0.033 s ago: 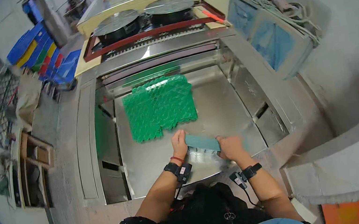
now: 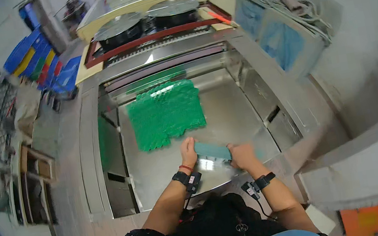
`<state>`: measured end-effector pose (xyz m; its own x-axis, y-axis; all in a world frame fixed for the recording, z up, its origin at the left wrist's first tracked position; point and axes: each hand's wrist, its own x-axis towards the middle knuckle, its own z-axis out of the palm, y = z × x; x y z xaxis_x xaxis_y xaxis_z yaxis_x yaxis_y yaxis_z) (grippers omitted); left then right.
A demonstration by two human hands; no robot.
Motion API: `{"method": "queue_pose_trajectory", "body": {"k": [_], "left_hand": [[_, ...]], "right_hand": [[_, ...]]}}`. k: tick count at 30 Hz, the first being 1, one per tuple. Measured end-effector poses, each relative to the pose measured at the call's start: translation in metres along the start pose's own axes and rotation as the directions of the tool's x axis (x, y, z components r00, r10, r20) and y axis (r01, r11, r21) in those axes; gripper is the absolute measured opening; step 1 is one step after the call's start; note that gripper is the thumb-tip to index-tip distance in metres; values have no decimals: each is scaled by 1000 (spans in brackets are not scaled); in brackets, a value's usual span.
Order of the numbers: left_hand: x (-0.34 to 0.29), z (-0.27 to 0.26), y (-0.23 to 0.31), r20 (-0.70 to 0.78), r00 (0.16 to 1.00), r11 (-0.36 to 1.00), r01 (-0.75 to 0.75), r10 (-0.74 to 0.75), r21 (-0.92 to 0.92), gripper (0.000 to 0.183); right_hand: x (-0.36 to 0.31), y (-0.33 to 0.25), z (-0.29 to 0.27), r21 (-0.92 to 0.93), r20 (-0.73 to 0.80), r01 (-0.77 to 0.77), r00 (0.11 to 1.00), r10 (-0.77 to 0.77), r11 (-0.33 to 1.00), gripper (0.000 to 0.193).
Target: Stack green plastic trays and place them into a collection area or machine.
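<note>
My left hand [image 2: 188, 153] is closed on the left end of a teal rectangular block [image 2: 212, 151]. The block's other end is in my right hand [image 2: 244, 156], whose fingers are curled round it and slightly blurred. Both hands hold it level over the near part of a shiny metal tray-like bed [image 2: 233, 95]. Beyond them, left of the middle of the bed, lies a green mat of many small rounded pieces [image 2: 166, 113], its near edge notched. The block and the mat are apart.
Metal side rails [image 2: 92, 154] frame the bed. Behind it stand two round black pots with metal lids [image 2: 173, 7] in a dark red frame [image 2: 146, 38]. Blue and coloured crates [image 2: 33, 56] are stacked at the far left. A cabinet with blue panels [image 2: 280, 35] stands at right.
The background has shifted slightly left in the picture and tilted a little. My hands and the teal block look the same.
</note>
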<state>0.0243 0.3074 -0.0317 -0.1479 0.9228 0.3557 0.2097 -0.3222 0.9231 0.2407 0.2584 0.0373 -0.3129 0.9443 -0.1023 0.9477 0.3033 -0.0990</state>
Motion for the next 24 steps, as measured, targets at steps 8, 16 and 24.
{"method": "queue_pose_trajectory", "body": {"k": [8, 16, 24], "left_hand": [[-22, 4, 30, 298, 953, 988, 99, -61, -115, 33], [-98, 73, 71, 783, 615, 994, -10, 95, -113, 36], [-228, 114, 113, 986, -70, 987, -51, 150, -153, 36]], "right_hand": [[-87, -58, -19, 86, 150, -361, 926, 346, 928, 46], [-239, -88, 34, 571, 216, -630, 733, 645, 526, 53], [-402, -174, 97, 680, 289, -723, 412, 864, 117, 50]]}}
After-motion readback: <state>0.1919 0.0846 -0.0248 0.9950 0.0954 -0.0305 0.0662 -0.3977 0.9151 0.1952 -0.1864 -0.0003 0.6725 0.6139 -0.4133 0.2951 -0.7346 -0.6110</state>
